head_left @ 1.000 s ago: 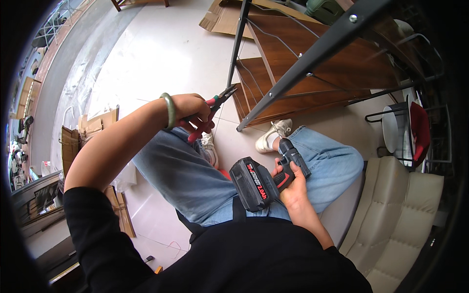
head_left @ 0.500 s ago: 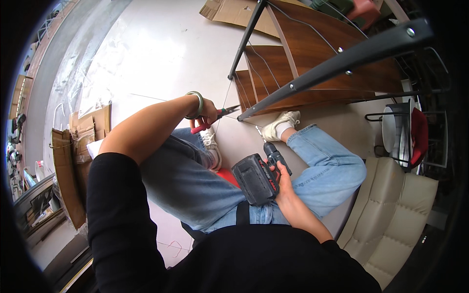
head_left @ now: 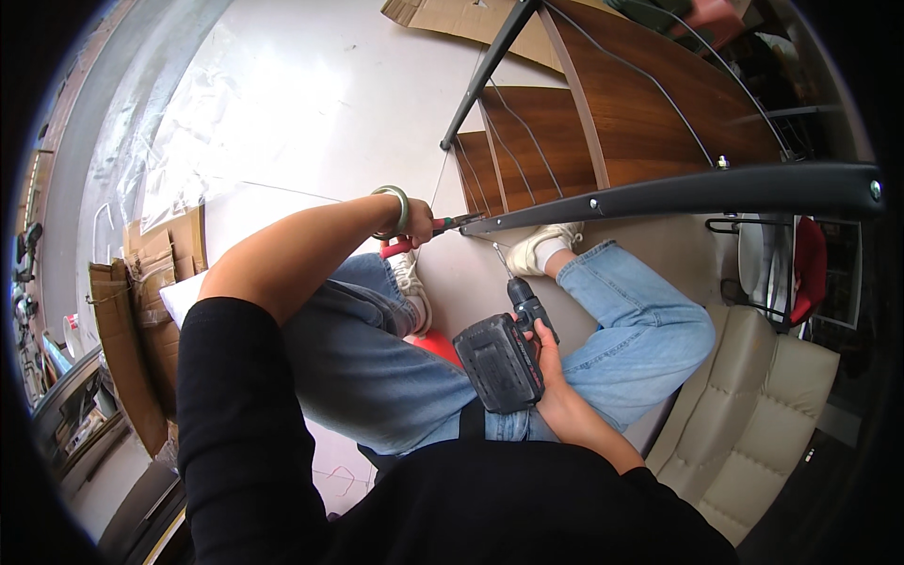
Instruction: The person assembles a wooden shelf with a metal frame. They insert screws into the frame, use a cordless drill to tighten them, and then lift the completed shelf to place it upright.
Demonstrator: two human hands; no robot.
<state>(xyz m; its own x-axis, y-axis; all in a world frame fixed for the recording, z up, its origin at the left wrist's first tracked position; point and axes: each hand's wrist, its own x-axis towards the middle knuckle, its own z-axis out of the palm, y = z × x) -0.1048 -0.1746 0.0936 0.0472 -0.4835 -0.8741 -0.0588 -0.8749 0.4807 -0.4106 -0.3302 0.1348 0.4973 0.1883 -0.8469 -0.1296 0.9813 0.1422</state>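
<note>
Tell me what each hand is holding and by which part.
The left hand grips red-handled pliers by their handles, jaws at the black metal bar. The right hand holds a cordless drill by its grip.

A pale glossy floor (head_left: 311, 104) carries everything. At far centre lies flattened brown cardboard (head_left: 443, 14); a clear plastic sheet (head_left: 160, 132) spreads at the left, with more brown cardboard pieces (head_left: 141, 282) nearer. A wood-shelved, black-metal-framed rack (head_left: 612, 122) rests at the right.
</note>
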